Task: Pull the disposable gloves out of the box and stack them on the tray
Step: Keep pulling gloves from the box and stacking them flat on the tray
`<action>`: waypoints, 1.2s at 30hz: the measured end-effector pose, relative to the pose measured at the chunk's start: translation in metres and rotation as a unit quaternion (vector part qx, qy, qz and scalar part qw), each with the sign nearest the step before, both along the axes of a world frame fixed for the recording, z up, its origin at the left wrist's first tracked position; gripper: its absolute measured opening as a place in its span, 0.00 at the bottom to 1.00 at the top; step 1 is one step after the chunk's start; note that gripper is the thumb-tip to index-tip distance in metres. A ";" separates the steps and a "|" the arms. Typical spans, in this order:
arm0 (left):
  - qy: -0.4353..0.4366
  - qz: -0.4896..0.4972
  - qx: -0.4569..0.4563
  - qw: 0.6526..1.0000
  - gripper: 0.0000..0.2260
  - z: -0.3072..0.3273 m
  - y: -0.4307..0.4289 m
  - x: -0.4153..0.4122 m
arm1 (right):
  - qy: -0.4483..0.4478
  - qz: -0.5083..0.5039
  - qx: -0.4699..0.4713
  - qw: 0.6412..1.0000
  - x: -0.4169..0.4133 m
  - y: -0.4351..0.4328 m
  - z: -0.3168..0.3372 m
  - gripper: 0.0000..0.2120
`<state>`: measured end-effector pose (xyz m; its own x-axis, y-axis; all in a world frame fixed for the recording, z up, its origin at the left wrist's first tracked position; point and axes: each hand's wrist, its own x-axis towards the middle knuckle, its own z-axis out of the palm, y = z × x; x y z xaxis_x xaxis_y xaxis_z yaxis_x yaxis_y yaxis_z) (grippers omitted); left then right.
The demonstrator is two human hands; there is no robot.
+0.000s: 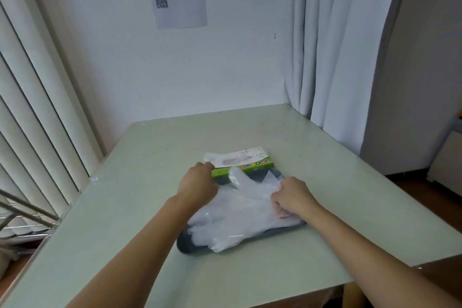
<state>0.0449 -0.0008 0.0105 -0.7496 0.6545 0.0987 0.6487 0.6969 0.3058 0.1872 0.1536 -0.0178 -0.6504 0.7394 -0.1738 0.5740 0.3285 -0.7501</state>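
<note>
Slatted blinds point(37, 107) are seen at the left edge of a pale table point(150, 157). The left hand point(197, 184) is laid on the left end of the box point(247, 159), and by the look of it the box is being steadied so that it is not dragged along when film is drawn out. Whether the fingers are curled round the box cannot be told, as they are hidden under the back of the hand.

The box is set flat just behind the far edge of the tray point(186, 245), touching it or nearly so. This placement is judged to keep the path from box to tray short. The clear gloves point(240, 212) are heaped on the tray, fingers pointing to the near left, and some film is raised at the box's near side.

At the right, the right hand point(292, 197) is clenched on the cuff end of the gloves, pinching the film. The grip is judged to be for laying the film flat on the pile. A curtain point(337, 45) is hung beyond.

One box, one tray and two hands are counted. The gloves cannot be counted, because the layers are transparent and overlapped.
</note>
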 end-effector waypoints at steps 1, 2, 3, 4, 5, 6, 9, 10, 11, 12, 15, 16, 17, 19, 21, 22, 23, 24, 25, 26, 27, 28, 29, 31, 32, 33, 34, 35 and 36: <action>0.016 -0.026 0.023 0.999 0.19 -0.002 0.003 0.010 | -0.002 0.001 0.010 1.000 -0.001 0.001 -0.003 0.07; 0.024 -0.059 0.043 0.997 0.19 -0.004 0.005 0.022 | 0.005 -0.007 0.008 1.000 0.000 0.002 -0.004 0.07; 0.025 -0.099 0.056 0.993 0.20 -0.006 0.008 0.034 | 0.011 -0.011 0.004 1.000 0.000 0.001 -0.006 0.06; 0.022 -0.142 0.054 0.988 0.21 -0.010 0.011 0.046 | 0.016 -0.013 0.005 1.000 0.000 0.001 -0.008 0.07; 0.017 -0.182 0.028 0.983 0.21 -0.014 0.015 0.055 | 0.015 -0.013 0.017 1.000 0.001 0.001 -0.008 0.07; 0.016 -0.213 -0.017 0.977 0.23 -0.021 0.018 0.060 | 0.011 -0.015 0.022 1.000 0.001 0.001 -0.008 0.08; 0.014 -0.243 -0.144 0.959 0.26 -0.040 0.027 0.061 | 0.011 -0.012 0.020 1.000 0.002 0.001 -0.009 0.08; 0.010 -0.243 -0.161 0.957 0.26 -0.044 0.028 0.060 | 0.001 -0.016 0.036 0.999 0.003 0.001 -0.008 0.09; 0.005 -0.242 -0.165 0.956 0.27 -0.047 0.028 0.059 | -0.003 -0.021 0.053 0.998 0.004 0.002 -0.008 0.11; 0.003 -0.242 -0.161 0.957 0.27 -0.049 0.027 0.058 | 0.000 -0.025 0.056 0.998 0.005 0.003 -0.008 0.12; -0.006 -0.244 -0.155 0.957 0.27 -0.052 0.025 0.056 | 0.006 -0.024 0.043 0.999 0.006 0.004 -0.007 0.09; -0.015 -0.241 -0.158 0.957 0.27 -0.053 0.025 0.056 | 0.000 -0.021 0.047 0.999 0.005 0.006 -0.008 0.07; -0.026 -0.236 -0.162 0.958 0.27 -0.054 0.025 0.055 | 0.000 -0.017 0.051 0.999 0.005 0.007 -0.008 0.06; -0.041 -0.221 -0.168 0.960 0.27 -0.054 0.025 0.056 | 0.014 -0.013 0.060 0.998 0.006 0.009 -0.007 0.09; -0.050 -0.209 -0.175 0.961 0.27 -0.054 0.024 0.057 | 0.020 -0.014 0.075 0.997 0.007 0.011 -0.004 0.12; -0.053 -0.205 -0.179 0.961 0.27 -0.054 0.024 0.058 | 0.024 -0.021 0.096 0.995 0.008 0.012 -0.003 0.11; -0.056 -0.201 -0.181 0.961 0.27 -0.053 0.023 0.058 | 0.034 -0.033 0.139 0.989 0.010 0.012 -0.002 0.09; -0.057 -0.199 -0.183 0.961 0.27 -0.054 0.023 0.058 | 0.053 -0.041 0.201 0.977 0.011 0.011 -0.001 0.05; -0.057 -0.198 -0.183 0.961 0.27 -0.054 0.023 0.058 | 0.090 -0.037 0.268 0.958 0.011 0.009 -0.001 0.04; -0.057 -0.197 -0.182 0.962 0.27 -0.055 0.023 0.058 | 0.134 -0.020 0.314 0.940 0.010 0.003 -0.001 0.05; -0.057 -0.196 -0.180 0.962 0.27 -0.055 0.023 0.058 | 0.166 0.014 0.316 0.934 0.006 -0.002 -0.003 0.08; -0.056 -0.196 -0.179 0.962 0.27 -0.055 0.023 0.058 | 0.175 0.061 0.277 0.943 0.002 -0.009 -0.005 0.12; -0.053 -0.198 -0.180 0.962 0.27 -0.055 0.023 0.058 | 0.156 0.114 0.213 0.958 -0.002 -0.016 -0.008 0.15; -0.046 -0.206 -0.189 0.959 0.28 -0.054 0.024 0.059 | 0.083 0.204 0.089 0.971 -0.005 -0.028 -0.019 0.19; -0.044 -0.208 -0.190 0.958 0.28 -0.054 0.024 0.059 | 0.081 0.228 0.090 0.966 -0.005 -0.032 -0.023 0.20; -0.045 -0.207 -0.187 0.959 0.29 -0.054 0.023 0.059 | 0.116 0.226 0.123 0.959 -0.004 -0.033 -0.026 0.21; -0.050 -0.202 -0.182 0.961 0.30 -0.055 0.023 0.058 | 0.170 0.211 0.163 0.949 0.000 -0.035 -0.022 0.21; -0.053 -0.199 -0.179 0.962 0.30 -0.056 0.022 0.058 | 0.224 0.205 0.196 0.932 0.004 -0.039 -0.017 0.21; -0.050 -0.201 -0.184 0.961 0.30 -0.056 0.022 0.058 | 0.263 0.214 0.223 0.914 0.009 -0.044 -0.014 0.21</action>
<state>0.1025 0.0210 -0.0455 -0.4224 0.8701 -0.2539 0.8684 0.4688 0.1617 0.1957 0.1100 -0.0318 -0.8040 0.3185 0.5021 -0.0797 0.7790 -0.6219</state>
